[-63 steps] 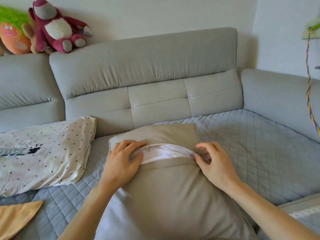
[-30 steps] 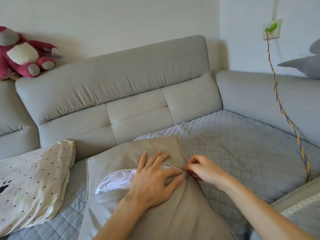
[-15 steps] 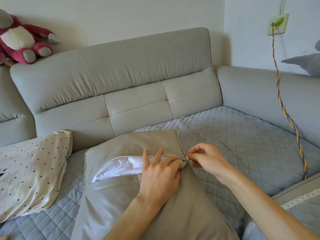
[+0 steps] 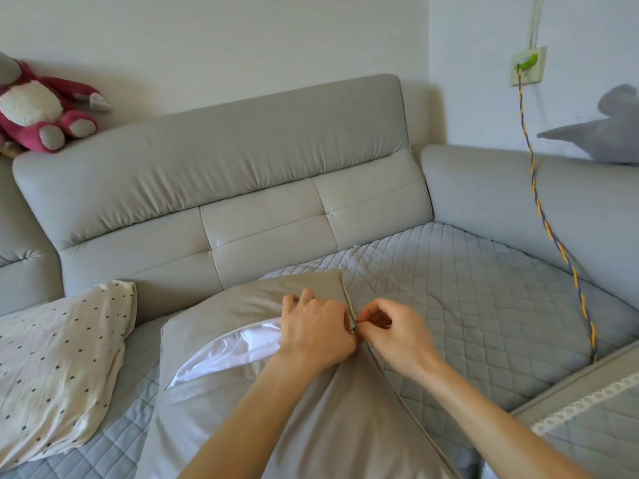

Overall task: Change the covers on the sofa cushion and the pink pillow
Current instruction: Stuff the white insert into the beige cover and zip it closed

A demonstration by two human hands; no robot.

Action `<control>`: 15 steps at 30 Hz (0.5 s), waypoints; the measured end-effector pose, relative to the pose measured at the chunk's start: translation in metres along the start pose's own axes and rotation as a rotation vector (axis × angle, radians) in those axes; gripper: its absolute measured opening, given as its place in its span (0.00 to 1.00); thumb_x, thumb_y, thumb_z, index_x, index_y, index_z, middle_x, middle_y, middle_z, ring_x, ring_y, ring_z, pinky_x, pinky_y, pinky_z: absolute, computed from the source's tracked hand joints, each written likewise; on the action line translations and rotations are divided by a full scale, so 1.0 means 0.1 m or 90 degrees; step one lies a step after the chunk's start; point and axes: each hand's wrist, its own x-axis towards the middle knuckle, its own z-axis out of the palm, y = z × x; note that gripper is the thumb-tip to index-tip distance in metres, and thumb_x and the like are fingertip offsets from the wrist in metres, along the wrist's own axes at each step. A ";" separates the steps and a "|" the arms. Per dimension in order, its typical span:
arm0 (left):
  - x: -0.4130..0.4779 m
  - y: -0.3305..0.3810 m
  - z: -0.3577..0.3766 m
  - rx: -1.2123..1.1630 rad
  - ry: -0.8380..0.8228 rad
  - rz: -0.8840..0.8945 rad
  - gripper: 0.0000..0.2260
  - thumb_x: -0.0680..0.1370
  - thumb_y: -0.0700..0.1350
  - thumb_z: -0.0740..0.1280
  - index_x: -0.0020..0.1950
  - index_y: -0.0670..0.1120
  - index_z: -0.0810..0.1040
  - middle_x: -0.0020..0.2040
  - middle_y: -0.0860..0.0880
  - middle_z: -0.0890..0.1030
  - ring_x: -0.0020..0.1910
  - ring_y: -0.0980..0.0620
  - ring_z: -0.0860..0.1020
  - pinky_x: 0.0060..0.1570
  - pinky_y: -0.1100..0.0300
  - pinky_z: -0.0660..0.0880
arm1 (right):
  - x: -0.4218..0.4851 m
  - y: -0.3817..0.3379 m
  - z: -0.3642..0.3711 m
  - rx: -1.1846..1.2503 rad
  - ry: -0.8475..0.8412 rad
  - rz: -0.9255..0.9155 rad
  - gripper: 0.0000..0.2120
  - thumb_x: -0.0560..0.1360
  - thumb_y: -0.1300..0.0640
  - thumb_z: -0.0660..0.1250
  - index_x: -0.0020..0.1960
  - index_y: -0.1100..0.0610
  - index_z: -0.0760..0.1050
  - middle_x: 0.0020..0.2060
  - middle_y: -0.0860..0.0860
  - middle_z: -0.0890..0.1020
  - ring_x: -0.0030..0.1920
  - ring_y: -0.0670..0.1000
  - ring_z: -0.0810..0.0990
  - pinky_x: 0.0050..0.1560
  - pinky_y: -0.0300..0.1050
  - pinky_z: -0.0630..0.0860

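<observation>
A taupe sofa cushion (image 4: 304,426) lies on the quilted grey sofa seat (image 4: 466,292), its zipper gaping over the white insert (image 4: 235,347). The left hand (image 4: 316,331) grips the cover at the right corner, fingers curled; the right hand (image 4: 397,335) pinches the zipper pull (image 4: 354,327). A polka-dot pillow (image 4: 58,368) rests just beside.

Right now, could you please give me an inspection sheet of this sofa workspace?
Surface: quilted grey sofa cover.
Job's things: beige cushion, opening gaping, white insert showing.
Clutter: dotted pillow left; pink plush on backrest; grey plush right.
Grips: left hand holds the cover beside the opening's end; right hand pinches there, probably the zipper pull.
Cables: braided cord from wall socket.
Surroundings: plain walls.
</observation>
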 end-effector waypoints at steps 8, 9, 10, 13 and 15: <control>0.03 -0.05 0.19 -0.075 -0.016 -0.047 0.09 0.75 0.60 0.62 0.44 0.57 0.76 0.47 0.58 0.82 0.60 0.54 0.67 0.57 0.55 0.57 | 0.08 0.32 0.03 0.017 -0.032 0.160 0.02 0.74 0.52 0.68 0.44 0.50 0.77 0.38 0.47 0.82 0.43 0.50 0.81 0.47 0.52 0.80; 0.04 -0.07 0.19 -0.090 -0.019 -0.066 0.08 0.75 0.59 0.62 0.44 0.57 0.77 0.47 0.58 0.82 0.61 0.54 0.67 0.57 0.55 0.57 | 0.07 0.33 0.03 0.005 -0.056 0.205 0.08 0.74 0.46 0.68 0.45 0.51 0.75 0.39 0.47 0.81 0.42 0.51 0.80 0.45 0.52 0.80; 0.04 -0.08 0.18 -0.097 -0.025 -0.084 0.09 0.75 0.58 0.61 0.43 0.57 0.77 0.47 0.58 0.81 0.61 0.54 0.67 0.58 0.55 0.57 | 0.06 0.34 0.03 0.010 -0.104 0.261 0.15 0.74 0.40 0.67 0.47 0.52 0.74 0.40 0.48 0.80 0.40 0.51 0.79 0.40 0.49 0.79; 0.06 -0.07 0.11 -0.084 -0.060 -0.113 0.12 0.75 0.59 0.59 0.38 0.55 0.76 0.46 0.56 0.80 0.61 0.52 0.67 0.61 0.55 0.57 | 0.02 0.28 0.08 0.097 -0.211 0.376 0.32 0.70 0.30 0.66 0.58 0.56 0.76 0.41 0.48 0.77 0.36 0.47 0.74 0.30 0.37 0.67; 0.08 -0.05 0.05 -0.066 -0.089 -0.125 0.13 0.75 0.57 0.58 0.37 0.54 0.76 0.50 0.54 0.80 0.63 0.50 0.67 0.61 0.53 0.57 | 0.03 0.26 0.14 0.149 -0.203 0.386 0.38 0.66 0.29 0.68 0.62 0.57 0.77 0.44 0.48 0.80 0.38 0.45 0.78 0.28 0.35 0.69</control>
